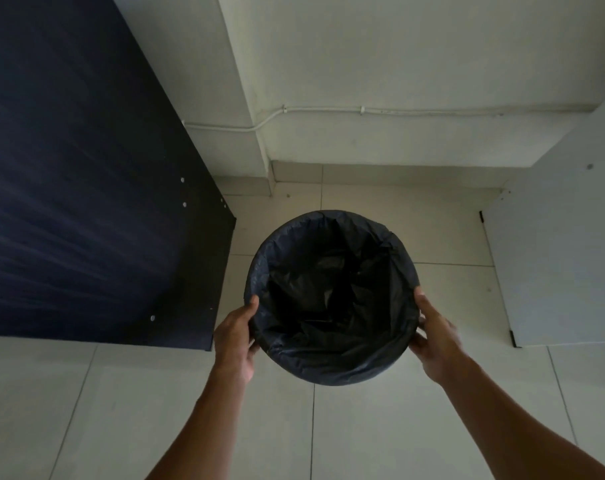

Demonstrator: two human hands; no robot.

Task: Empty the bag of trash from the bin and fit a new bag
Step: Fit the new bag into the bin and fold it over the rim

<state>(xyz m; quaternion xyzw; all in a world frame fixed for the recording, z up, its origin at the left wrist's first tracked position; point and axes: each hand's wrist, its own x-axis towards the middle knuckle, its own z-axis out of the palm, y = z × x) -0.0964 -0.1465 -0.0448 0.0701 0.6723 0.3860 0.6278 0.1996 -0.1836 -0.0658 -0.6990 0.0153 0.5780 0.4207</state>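
Above the tiled floor (363, 427), left hand (233, 341) and right hand (438, 337) clasp the bag-lined bin (290, 355) by its rim.

Count, positions relative to bin:
- bin (332, 370): 1, round
- black bag (332, 299): 1, lining bin, edge folded over rim
- hands: 2, left hand (233, 341) on bin's left side, right hand (434, 336) on its right
- dark panel (86, 185): 1, left of bin
- white panel (564, 244): 1, right of bin
- wall conduit (363, 110): 1 run, beyond bin
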